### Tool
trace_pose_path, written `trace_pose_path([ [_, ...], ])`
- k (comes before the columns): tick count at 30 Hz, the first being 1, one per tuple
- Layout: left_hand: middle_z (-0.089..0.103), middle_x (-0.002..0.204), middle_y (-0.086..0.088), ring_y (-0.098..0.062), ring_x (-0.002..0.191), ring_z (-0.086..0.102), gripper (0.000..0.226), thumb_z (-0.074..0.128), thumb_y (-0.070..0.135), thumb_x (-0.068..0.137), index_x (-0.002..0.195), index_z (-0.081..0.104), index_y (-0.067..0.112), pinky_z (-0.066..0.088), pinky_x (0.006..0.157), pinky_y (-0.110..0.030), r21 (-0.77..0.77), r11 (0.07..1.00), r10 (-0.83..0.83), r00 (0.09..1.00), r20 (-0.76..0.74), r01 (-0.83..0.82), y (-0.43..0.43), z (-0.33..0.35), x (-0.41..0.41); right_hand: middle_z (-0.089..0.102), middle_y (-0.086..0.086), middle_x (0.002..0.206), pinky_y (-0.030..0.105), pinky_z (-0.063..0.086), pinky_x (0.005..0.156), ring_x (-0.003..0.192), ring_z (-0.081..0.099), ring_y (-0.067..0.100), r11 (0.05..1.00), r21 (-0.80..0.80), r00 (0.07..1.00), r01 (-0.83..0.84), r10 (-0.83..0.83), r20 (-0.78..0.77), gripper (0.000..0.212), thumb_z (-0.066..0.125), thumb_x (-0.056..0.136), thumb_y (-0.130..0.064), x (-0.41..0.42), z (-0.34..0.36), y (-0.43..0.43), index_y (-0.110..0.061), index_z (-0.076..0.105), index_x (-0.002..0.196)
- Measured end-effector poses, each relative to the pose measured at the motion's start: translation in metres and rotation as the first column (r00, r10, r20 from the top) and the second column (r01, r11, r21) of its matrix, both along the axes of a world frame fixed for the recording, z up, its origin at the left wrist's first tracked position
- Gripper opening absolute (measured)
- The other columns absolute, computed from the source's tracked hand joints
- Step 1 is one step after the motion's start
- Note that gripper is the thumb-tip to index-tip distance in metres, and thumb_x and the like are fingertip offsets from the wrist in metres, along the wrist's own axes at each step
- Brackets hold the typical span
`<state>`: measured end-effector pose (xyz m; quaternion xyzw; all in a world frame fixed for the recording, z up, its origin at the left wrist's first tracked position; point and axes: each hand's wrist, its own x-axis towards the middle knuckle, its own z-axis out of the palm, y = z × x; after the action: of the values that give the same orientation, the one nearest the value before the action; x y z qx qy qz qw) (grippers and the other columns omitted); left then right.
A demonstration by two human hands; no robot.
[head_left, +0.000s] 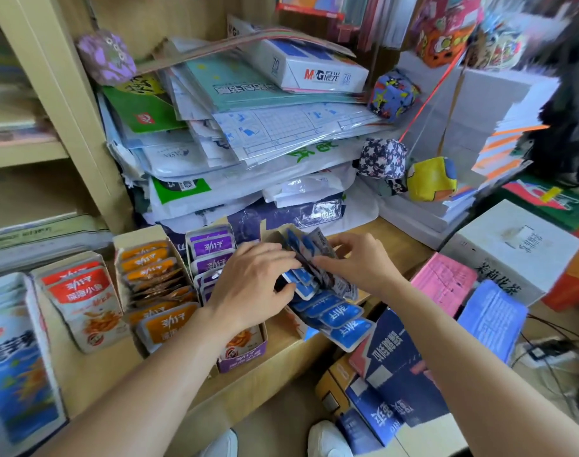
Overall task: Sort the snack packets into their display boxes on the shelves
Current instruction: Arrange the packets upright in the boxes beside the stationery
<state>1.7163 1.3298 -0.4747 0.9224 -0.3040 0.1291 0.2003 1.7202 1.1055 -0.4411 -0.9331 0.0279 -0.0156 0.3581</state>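
Shelf [281,346] edge: left hand [248,285] and right hand [357,262] pinch blue packets [306,255], box [271,233] mostly hidden.

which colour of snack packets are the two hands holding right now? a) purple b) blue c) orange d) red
B: the left hand and the right hand both grip a fanned bunch of blue packets between them, above the row of matching blue ones at the right end of the shelf.
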Motion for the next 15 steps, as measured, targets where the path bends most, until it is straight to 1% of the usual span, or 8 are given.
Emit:
trace_pose_path([
  [2, 0.069, 0.128, 0.006, -0.016, 0.124, 0.06, 0.037, 0.075, 0.034, 0.082, 0.118, 0.074, 0.026, 0.041, 0.109, -0.043, -0.007, 1.0, -0.002, 1.0, 0.004, 0.002, 0.002, 0.0, -0.001, 0.07, -0.001, 0.075, 0.034, 0.053, 0.06, 0.07, 0.064, 0.016, 0.985, -0.168, 0.998, -0.038, 0.047, 0.049, 0.02, 0.078, 0.08, -0.04, 0.004, -0.003, 0.004, -0.023, 0.075, 0.089],
  [4, 0.069, 0.128, 0.005, -0.015, 0.123, 0.06, 0.036, 0.076, 0.034, 0.082, 0.117, 0.074, 0.026, 0.04, 0.109, -0.041, -0.019, 1.0, 0.003, 1.0, 0.014, -0.003, 0.003, 0.0, -0.002, 0.064, 0.003, 0.065, 0.034, 0.043, 0.053, 0.061, 0.055, 0.023, 0.958, -0.283, 0.994, -0.044, 0.07, 0.083, 0.017, 0.073, 0.081, -0.032, 0.008, -0.006, 0.004, -0.015, 0.07, 0.077],
  [5, 0.069, 0.128, 0.005, -0.016, 0.123, 0.061, 0.035, 0.076, 0.034, 0.083, 0.117, 0.074, 0.026, 0.04, 0.108, -0.041, -0.024, 1.0, 0.006, 1.0, 0.02, -0.006, 0.003, 0.0, -0.003, 0.062, 0.004, 0.062, 0.033, 0.041, 0.052, 0.059, 0.053, 0.024, 0.951, -0.306, 0.994, -0.04, 0.069, 0.083, 0.021, 0.073, 0.08, -0.031, 0.009, -0.007, 0.004, -0.013, 0.066, 0.073],
  [7, 0.069, 0.126, 0.005, -0.017, 0.117, 0.062, 0.034, 0.076, 0.034, 0.083, 0.116, 0.075, 0.026, 0.04, 0.106, -0.04, -0.044, 0.999, 0.016, 0.999, 0.029, -0.014, 0.002, 0.001, -0.003, 0.064, 0.001, 0.067, 0.033, 0.047, 0.054, 0.062, 0.058, 0.022, 0.943, -0.328, 0.995, -0.054, 0.08, 0.066, 0.026, 0.076, 0.078, -0.038, 0.009, -0.009, 0.005, -0.015, 0.064, 0.076],
  [9, 0.068, 0.121, 0.007, -0.017, 0.111, 0.061, 0.032, 0.075, 0.034, 0.084, 0.116, 0.075, 0.026, 0.04, 0.104, -0.037, -0.069, 0.997, 0.023, 1.0, 0.015, -0.022, 0.001, 0.002, -0.003, 0.068, 0.001, 0.075, 0.036, 0.054, 0.061, 0.069, 0.063, 0.022, 0.934, -0.35, 0.993, -0.07, 0.098, 0.062, 0.027, 0.076, 0.078, -0.041, 0.007, -0.011, 0.009, -0.016, 0.066, 0.083],
  [11, 0.068, 0.115, 0.009, -0.015, 0.106, 0.061, 0.031, 0.074, 0.034, 0.084, 0.114, 0.076, 0.025, 0.04, 0.101, -0.035, -0.085, 0.996, 0.027, 0.999, 0.019, -0.025, 0.0, 0.003, -0.003, 0.067, 0.003, 0.072, 0.034, 0.051, 0.058, 0.066, 0.061, 0.025, 0.938, -0.342, 0.992, -0.06, 0.095, 0.087, 0.03, 0.072, 0.083, -0.042, 0.007, -0.014, 0.011, -0.013, 0.065, 0.079],
  [13, 0.069, 0.109, 0.009, -0.014, 0.103, 0.061, 0.03, 0.072, 0.036, 0.082, 0.11, 0.077, 0.026, 0.041, 0.095, -0.034, -0.083, 0.996, 0.036, 0.999, 0.032, -0.033, 0.001, 0.002, -0.002, 0.066, 0.006, 0.067, 0.032, 0.042, 0.055, 0.063, 0.057, 0.027, 0.961, -0.275, 0.993, -0.041, 0.07, 0.098, 0.033, 0.073, 0.085, -0.041, 0.008, -0.013, 0.007, -0.011, 0.066, 0.075],
  [15, 0.072, 0.104, 0.011, -0.013, 0.101, 0.062, 0.031, 0.065, 0.041, 0.081, 0.105, 0.079, 0.027, 0.04, 0.088, -0.033, -0.081, 0.995, 0.055, 0.998, 0.035, -0.052, 0.002, 0.002, -0.001, 0.069, 0.007, 0.069, 0.034, 0.047, 0.055, 0.066, 0.064, 0.028, 0.984, -0.176, 0.995, -0.032, 0.049, 0.088, 0.022, 0.076, 0.083, -0.032, 0.008, -0.01, 0.001, -0.011, 0.072, 0.079],
])
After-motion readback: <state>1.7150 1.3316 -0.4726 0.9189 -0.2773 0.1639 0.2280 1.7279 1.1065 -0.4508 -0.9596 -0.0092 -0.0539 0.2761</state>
